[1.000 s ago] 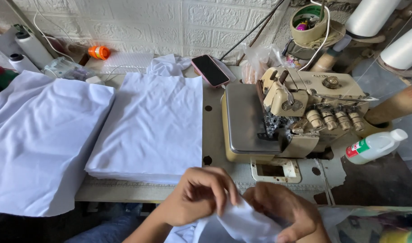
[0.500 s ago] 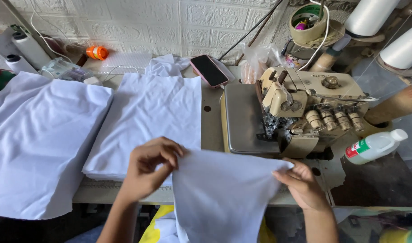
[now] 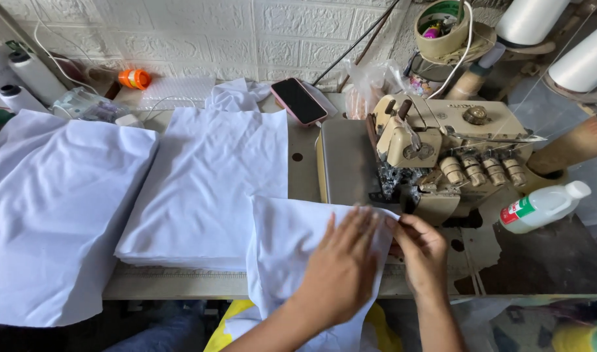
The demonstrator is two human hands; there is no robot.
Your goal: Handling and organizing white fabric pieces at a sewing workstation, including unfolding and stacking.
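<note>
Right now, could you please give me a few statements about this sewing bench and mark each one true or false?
1. The left hand lies flat on the white fabric piece. True.
2. The right hand holds the plastic bottle. False: the bottle lies apart on the table to the right; the right hand pinches the fabric's edge by the sewing machine.
3. A phone lies behind the machine's left side, screen dark. True.
4. The stack of white fabric left of the hands is red. False: it is white.
5. An orange cap-like item sits near the wall. True.
</note>
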